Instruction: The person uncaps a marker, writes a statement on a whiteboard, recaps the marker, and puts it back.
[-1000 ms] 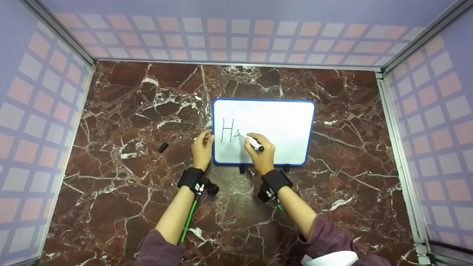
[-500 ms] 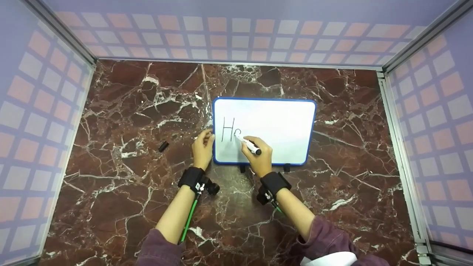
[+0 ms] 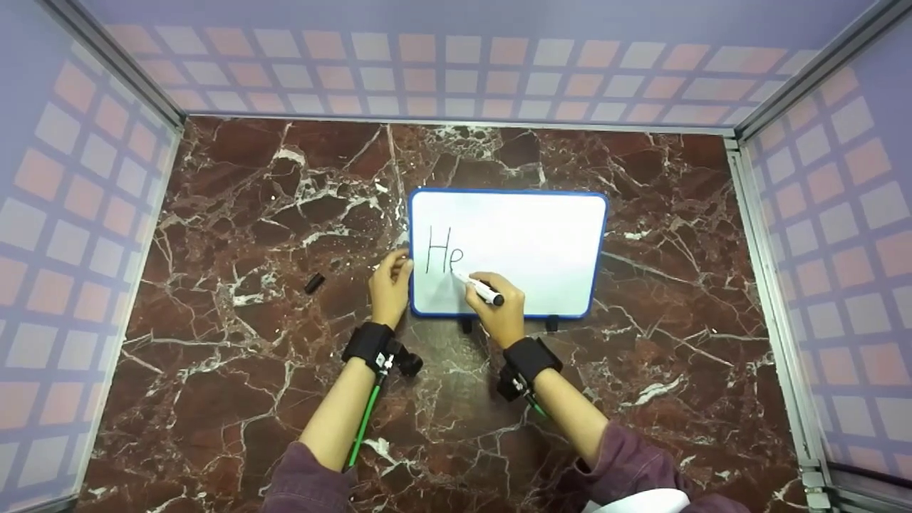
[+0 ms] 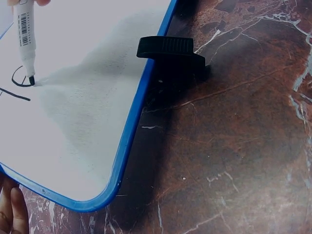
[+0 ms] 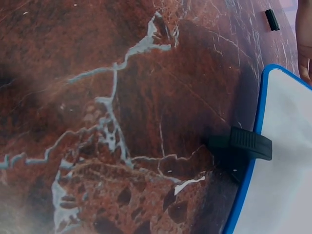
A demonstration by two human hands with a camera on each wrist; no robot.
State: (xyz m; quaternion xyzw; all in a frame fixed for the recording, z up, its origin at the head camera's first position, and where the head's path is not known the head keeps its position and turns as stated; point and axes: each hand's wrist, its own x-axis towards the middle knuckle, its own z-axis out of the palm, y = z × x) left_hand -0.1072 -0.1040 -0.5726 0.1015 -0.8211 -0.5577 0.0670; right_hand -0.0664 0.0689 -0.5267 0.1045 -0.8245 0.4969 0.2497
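Note:
A small whiteboard [image 3: 527, 256] with a blue frame lies on the marble-patterned surface, bearing the black letters "He" [image 3: 445, 253] near its left side. My right hand [image 3: 504, 306] pinches a white marker [image 3: 484, 289] with a black end. In the left wrist view the black tip of the marker [image 4: 26, 44] touches the board. My left hand [image 3: 390, 291] rests against the board's left edge with its fingers loosely bent; parts of its fingers [image 4: 14, 207] show beside the blue frame in the left wrist view.
A black marker cap [image 3: 313, 283] lies on the surface left of my left hand. Black clips [image 4: 168, 47] sit on the board's near edge, one of them [image 5: 251, 143] large in the right wrist view. Checkered panels [image 3: 463, 75] enclose the back and sides.
My right hand has moved the marker tip through a curved stroke and slightly toward me, turning the small mark beside the "H" into an "e". My left hand has stayed at the board's edge.

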